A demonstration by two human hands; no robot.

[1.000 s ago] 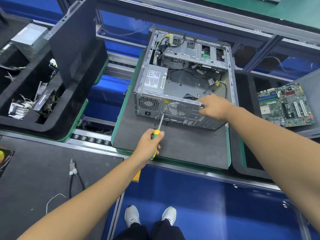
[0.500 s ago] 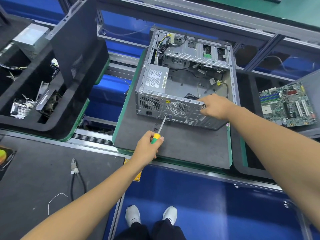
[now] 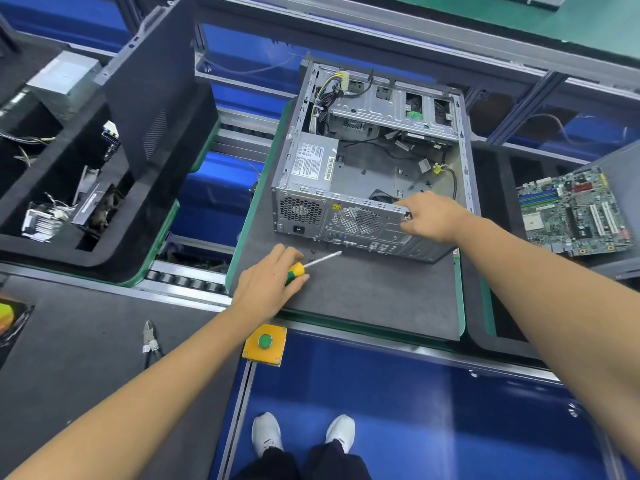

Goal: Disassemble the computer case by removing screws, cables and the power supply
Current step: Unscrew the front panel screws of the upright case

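We've swung the screwdriver (image 3: 313,264) down off the computer case (image 3: 374,161), left hand (image 3: 268,285) still grasping it, right hand (image 3: 427,216) pinching the rear edge; power supply (image 3: 313,161) screws look out, lifting next.

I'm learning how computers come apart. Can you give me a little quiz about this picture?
1. True or false: the power supply is still in the case.
2. What does the left hand hold? A) pliers B) screwdriver C) cable
3. Where does the right hand rest?

Key: 1 true. 2 B. 3 on the case's near top edge, by the fan grille.
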